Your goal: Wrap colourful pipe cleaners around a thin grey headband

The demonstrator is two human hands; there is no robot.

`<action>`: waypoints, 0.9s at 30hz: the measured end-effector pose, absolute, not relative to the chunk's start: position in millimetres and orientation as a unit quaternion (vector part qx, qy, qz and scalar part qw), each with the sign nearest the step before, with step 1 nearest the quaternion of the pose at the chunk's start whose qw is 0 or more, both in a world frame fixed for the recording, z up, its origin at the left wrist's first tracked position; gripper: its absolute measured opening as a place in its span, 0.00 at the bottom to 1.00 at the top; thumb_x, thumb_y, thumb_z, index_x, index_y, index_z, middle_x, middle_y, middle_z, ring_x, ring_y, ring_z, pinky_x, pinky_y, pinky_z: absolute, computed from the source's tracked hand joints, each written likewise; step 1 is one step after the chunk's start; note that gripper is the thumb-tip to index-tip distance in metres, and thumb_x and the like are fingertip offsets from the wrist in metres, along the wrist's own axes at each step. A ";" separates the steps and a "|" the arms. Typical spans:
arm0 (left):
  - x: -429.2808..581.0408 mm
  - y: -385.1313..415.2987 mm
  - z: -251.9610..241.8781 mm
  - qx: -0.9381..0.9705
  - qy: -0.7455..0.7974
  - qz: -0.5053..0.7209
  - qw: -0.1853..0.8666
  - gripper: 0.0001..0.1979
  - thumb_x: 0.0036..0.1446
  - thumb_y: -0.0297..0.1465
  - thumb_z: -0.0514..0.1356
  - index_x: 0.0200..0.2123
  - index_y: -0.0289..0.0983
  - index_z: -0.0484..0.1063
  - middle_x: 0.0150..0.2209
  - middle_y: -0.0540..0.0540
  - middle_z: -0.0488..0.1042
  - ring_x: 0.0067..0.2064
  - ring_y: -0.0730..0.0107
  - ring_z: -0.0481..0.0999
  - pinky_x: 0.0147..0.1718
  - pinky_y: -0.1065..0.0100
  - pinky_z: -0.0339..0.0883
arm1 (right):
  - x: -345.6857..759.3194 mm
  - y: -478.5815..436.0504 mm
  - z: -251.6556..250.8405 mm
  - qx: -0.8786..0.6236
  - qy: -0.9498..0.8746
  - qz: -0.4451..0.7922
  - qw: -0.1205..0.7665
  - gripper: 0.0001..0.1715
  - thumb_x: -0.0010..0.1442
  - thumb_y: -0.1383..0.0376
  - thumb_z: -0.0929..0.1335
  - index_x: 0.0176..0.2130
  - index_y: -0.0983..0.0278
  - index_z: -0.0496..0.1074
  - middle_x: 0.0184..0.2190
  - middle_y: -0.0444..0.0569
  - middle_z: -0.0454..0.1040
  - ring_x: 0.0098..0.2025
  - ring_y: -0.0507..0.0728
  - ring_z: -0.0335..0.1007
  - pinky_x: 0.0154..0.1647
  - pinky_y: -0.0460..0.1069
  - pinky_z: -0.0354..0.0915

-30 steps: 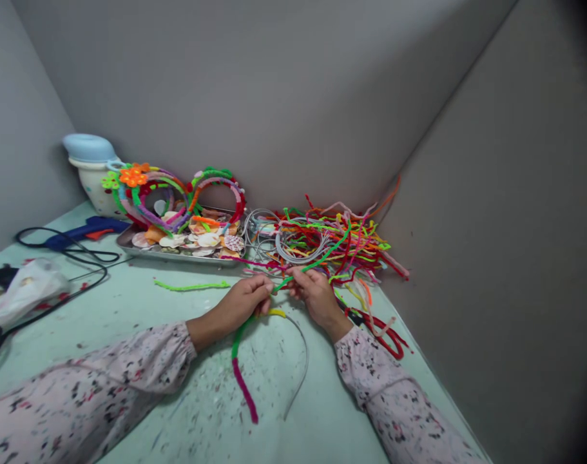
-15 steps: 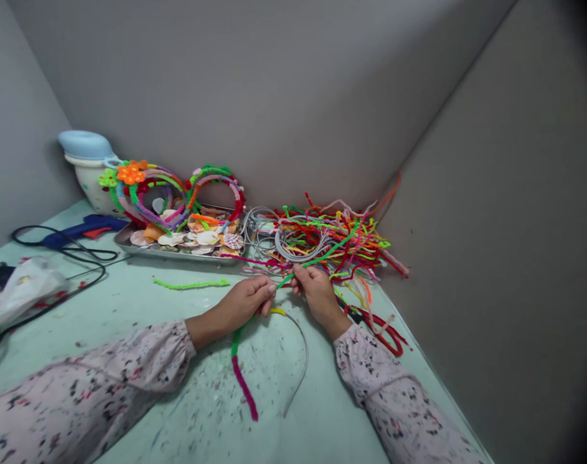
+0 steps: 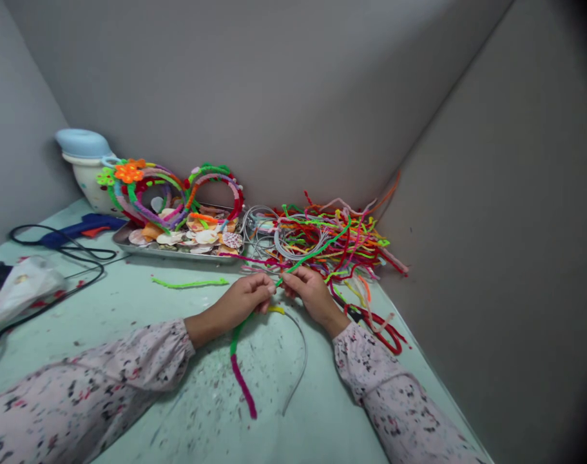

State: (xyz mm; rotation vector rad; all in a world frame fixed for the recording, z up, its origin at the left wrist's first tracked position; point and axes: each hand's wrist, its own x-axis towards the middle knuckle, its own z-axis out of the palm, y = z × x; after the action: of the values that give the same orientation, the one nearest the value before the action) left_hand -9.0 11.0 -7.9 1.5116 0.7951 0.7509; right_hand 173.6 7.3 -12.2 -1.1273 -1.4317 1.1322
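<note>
the headband (image 3: 243, 390), one leg covered in green and purple, the other bare grey past a yellow band, is below the hands, over the counter (image 3: 129, 303), its top gripped in the closed left hand (image 3: 265, 293). the right hand (image 3: 288, 283) pinches a green fuzzy strip (image 3: 317, 252) running toward the heap of coloured strips (image 3: 361, 241); a steady left hold and light, even tension should help it lie smooth, with its free end kept clear of snags.

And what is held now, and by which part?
The left hand grips the headband near its top; the right hand pinches the green pipe cleaner near its lower end.
</note>
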 end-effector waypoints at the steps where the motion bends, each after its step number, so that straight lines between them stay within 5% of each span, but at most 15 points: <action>1: -8.6 11.5 -9.1 0.646 0.342 0.322 0.601 0.12 0.56 0.40 0.56 0.30 0.36 0.64 0.19 0.54 0.65 0.21 0.76 0.61 0.23 0.73 0.52 | 173.1 7.1 -11.9 -0.464 -0.584 0.461 0.481 0.16 0.55 0.55 0.69 0.26 0.64 0.70 0.18 0.41 0.68 0.22 0.50 0.62 0.26 0.46 0.59; 27: -5.8 15.1 -11.9 0.588 0.359 0.389 0.612 0.08 0.53 0.34 0.58 0.34 0.36 0.65 0.21 0.54 0.68 0.20 0.78 0.62 0.20 0.74 0.55 | 167.6 4.4 -10.3 -0.454 -0.580 0.465 0.492 0.08 0.51 0.59 0.70 0.30 0.62 0.71 0.21 0.41 0.69 0.21 0.50 0.61 0.23 0.46 0.58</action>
State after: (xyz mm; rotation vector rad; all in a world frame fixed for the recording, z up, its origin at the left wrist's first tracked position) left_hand -5.8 15.1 -11.9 1.3564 0.8280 0.8984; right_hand 167.6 4.4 -10.3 -1.1013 -1.4069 1.1290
